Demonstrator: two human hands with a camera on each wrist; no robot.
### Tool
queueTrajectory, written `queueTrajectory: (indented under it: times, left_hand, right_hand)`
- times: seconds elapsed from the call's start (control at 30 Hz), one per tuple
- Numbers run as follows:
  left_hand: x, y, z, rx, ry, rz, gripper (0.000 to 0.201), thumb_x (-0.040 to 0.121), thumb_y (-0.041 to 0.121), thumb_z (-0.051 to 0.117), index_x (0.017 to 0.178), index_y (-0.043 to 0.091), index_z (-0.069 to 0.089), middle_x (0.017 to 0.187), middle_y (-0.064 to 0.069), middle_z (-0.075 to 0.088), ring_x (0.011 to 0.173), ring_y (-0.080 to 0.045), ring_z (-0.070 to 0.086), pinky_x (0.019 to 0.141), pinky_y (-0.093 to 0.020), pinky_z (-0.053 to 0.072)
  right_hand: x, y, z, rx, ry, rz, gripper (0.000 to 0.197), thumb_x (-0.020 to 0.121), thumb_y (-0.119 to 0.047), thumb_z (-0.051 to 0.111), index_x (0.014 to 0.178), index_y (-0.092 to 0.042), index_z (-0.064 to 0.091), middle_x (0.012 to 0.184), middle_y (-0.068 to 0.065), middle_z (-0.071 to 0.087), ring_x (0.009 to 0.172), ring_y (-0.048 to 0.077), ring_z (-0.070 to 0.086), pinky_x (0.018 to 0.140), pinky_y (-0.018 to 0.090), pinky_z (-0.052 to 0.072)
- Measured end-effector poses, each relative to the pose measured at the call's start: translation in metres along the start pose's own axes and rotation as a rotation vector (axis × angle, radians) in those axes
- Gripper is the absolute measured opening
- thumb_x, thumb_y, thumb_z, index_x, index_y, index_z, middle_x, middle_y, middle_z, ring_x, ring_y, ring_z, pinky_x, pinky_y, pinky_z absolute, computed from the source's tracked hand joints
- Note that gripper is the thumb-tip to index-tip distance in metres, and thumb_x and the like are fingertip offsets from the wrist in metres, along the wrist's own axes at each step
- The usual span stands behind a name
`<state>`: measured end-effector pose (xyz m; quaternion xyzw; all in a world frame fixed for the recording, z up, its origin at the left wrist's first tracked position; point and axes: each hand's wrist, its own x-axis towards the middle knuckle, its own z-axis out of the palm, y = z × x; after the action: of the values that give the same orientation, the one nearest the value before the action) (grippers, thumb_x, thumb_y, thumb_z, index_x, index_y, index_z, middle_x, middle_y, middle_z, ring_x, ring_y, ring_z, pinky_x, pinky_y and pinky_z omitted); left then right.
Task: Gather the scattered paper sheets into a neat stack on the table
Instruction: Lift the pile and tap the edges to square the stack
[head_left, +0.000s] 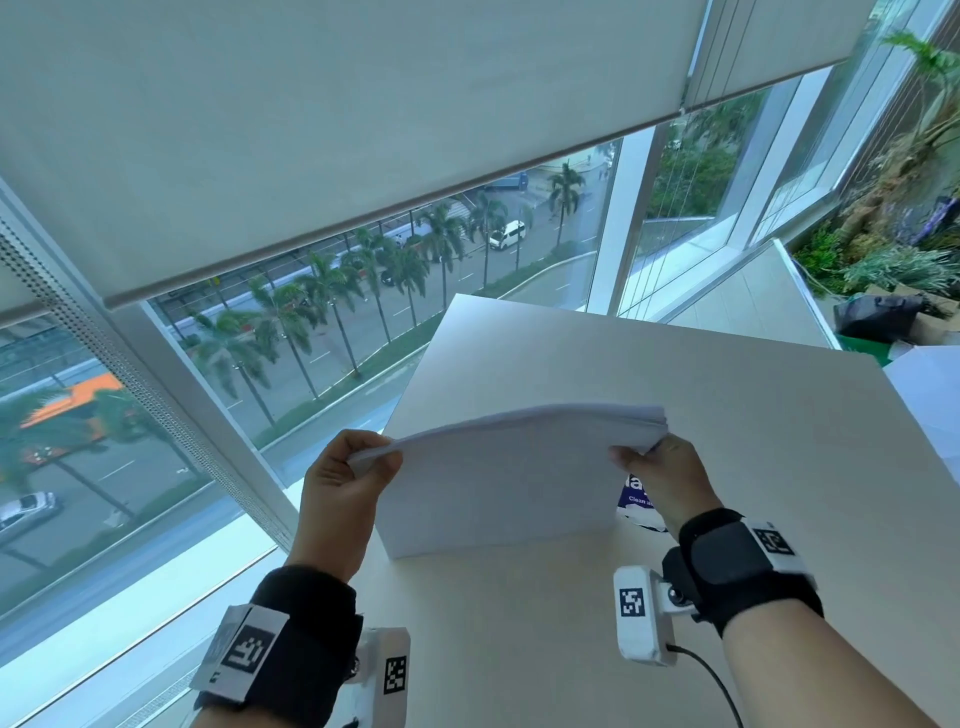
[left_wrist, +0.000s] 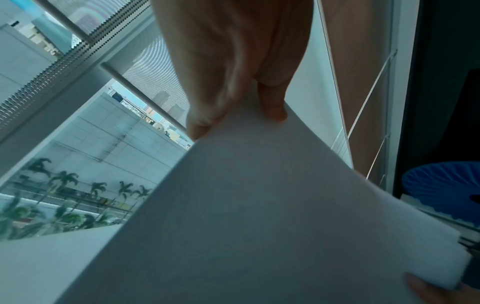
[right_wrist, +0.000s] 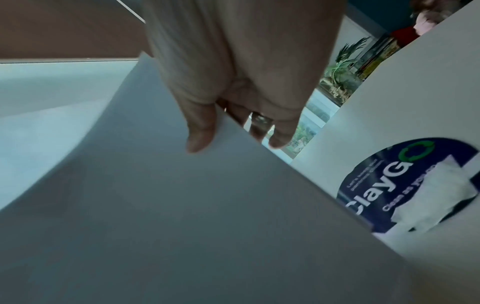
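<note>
A stack of white paper sheets (head_left: 498, 483) stands on its lower edge on the pale table (head_left: 753, 415), its top bowed toward me. My left hand (head_left: 358, 467) grips the upper left corner, thumb on the near face. My right hand (head_left: 644, 460) pinches the upper right corner, where the sheet edges fan slightly. In the left wrist view the stack of sheets (left_wrist: 259, 205) fills the frame below the left hand (left_wrist: 233, 115). In the right wrist view the thumb of the right hand (right_wrist: 228, 135) lies on the sheets (right_wrist: 168, 205), with the fingers behind them.
A round dark-blue sticker (right_wrist: 405, 185) reading "ClayGo" lies on the table just right of the stack, with a scrap of white paper over it. A large window (head_left: 311, 312) runs along the table's left and far sides. More white sheets (head_left: 930, 384) lie at the right edge.
</note>
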<state>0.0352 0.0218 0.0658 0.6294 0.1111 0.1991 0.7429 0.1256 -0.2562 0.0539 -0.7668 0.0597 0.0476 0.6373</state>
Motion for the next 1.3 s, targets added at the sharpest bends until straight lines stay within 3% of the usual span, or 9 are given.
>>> queueTrajectory:
  times: [0.27, 0.5, 0.63, 0.73, 0.8, 0.97, 1.07, 1.17, 1.3]
  left_hand:
    - [0.005, 0.013, 0.017, 0.015, 0.108, 0.081, 0.023, 0.072, 0.009, 0.067, 0.062, 0.030, 0.064, 0.061, 0.016, 0.063, 0.059, -0.002, 0.053, 0.059, -0.015, 0.045]
    - [-0.009, 0.015, 0.011, 0.459, 0.188, 0.139, 0.023, 0.070, 0.019, 0.073, 0.084, 0.031, 0.059, 0.090, 0.010, 0.063, 0.082, -0.010, 0.057, 0.078, -0.018, 0.042]
    - [-0.010, 0.020, 0.008, 0.592, 0.208, 0.204, 0.042, 0.076, 0.006, 0.072, 0.109, 0.026, 0.058, 0.110, 0.003, 0.051, 0.098, -0.010, 0.048, 0.086, -0.018, 0.033]
    - [-0.010, 0.020, 0.009, 0.685, 0.132, 0.278, 0.043, 0.076, 0.004, 0.071, 0.114, 0.022, 0.063, 0.121, 0.002, 0.046, 0.109, -0.009, 0.045, 0.092, -0.003, 0.029]
    - [-0.010, 0.018, 0.011, 0.746, 0.076, 0.261, 0.040, 0.078, 0.004, 0.070, 0.115, 0.020, 0.065, 0.125, 0.005, 0.042, 0.111, -0.009, 0.044, 0.097, -0.010, 0.030]
    - [-0.007, 0.005, 0.008, 0.868, 0.050, 0.266, 0.017, 0.081, -0.002, 0.063, 0.082, 0.009, 0.075, 0.085, 0.007, 0.063, 0.079, -0.023, 0.065, 0.076, -0.026, 0.049]
    - [-0.010, -0.001, 0.005, 0.892, 0.038, 0.203, 0.016, 0.081, 0.002, 0.065, 0.090, 0.011, 0.074, 0.086, 0.005, 0.065, 0.082, -0.024, 0.064, 0.080, -0.027, 0.046]
    - [-0.012, -0.008, 0.002, 0.896, 0.056, 0.146, 0.034, 0.078, 0.009, 0.069, 0.112, 0.013, 0.066, 0.109, -0.005, 0.063, 0.102, -0.027, 0.058, 0.092, -0.033, 0.042]
    - [-0.009, -0.013, -0.005, 0.847, 0.102, -0.005, 0.053, 0.078, 0.014, 0.071, 0.128, 0.014, 0.053, 0.127, -0.011, 0.054, 0.120, -0.028, 0.049, 0.104, -0.042, 0.038]
  right_hand:
    - [-0.011, -0.008, 0.014, 0.159, 0.203, -0.138, 0.018, 0.083, -0.003, 0.062, 0.075, -0.020, 0.062, 0.081, 0.005, 0.063, 0.077, 0.020, 0.055, 0.073, 0.030, 0.042]
    - [-0.016, 0.016, 0.014, 0.112, 0.079, -0.067, 0.015, 0.084, -0.008, 0.062, 0.091, -0.019, 0.057, 0.084, -0.001, 0.063, 0.082, 0.023, 0.057, 0.069, 0.030, 0.043]
    - [-0.012, 0.019, 0.018, 0.149, -0.020, -0.040, 0.030, 0.081, -0.005, 0.066, 0.097, -0.027, 0.053, 0.100, 0.002, 0.062, 0.103, 0.025, 0.057, 0.095, 0.041, 0.044]
    - [-0.006, 0.025, 0.019, 0.139, -0.032, -0.008, 0.046, 0.075, -0.016, 0.073, 0.112, -0.030, 0.049, 0.114, 0.005, 0.060, 0.110, 0.024, 0.055, 0.101, 0.040, 0.041]
    - [-0.003, 0.029, 0.019, 0.080, -0.015, -0.016, 0.063, 0.071, -0.026, 0.075, 0.126, -0.026, 0.045, 0.120, 0.007, 0.058, 0.111, 0.025, 0.053, 0.102, 0.039, 0.040]
    - [-0.007, 0.032, 0.017, -0.027, 0.064, -0.096, 0.007, 0.084, 0.002, 0.059, 0.078, 0.002, 0.055, 0.074, 0.007, 0.052, 0.075, 0.017, 0.045, 0.061, 0.017, 0.038]
    - [-0.003, 0.038, 0.019, -0.024, 0.130, -0.145, 0.018, 0.084, 0.002, 0.059, 0.082, 0.017, 0.049, 0.074, 0.008, 0.045, 0.073, 0.018, 0.038, 0.059, 0.021, 0.036]
    - [-0.005, 0.038, 0.015, 0.087, 0.199, -0.126, 0.012, 0.086, 0.001, 0.058, 0.097, 0.004, 0.062, 0.080, 0.004, 0.058, 0.084, 0.018, 0.051, 0.062, 0.004, 0.043]
    - [-0.008, 0.037, 0.010, 0.213, 0.147, -0.094, 0.020, 0.087, 0.002, 0.056, 0.087, -0.016, 0.063, 0.081, 0.000, 0.062, 0.089, 0.022, 0.055, 0.088, 0.037, 0.047]
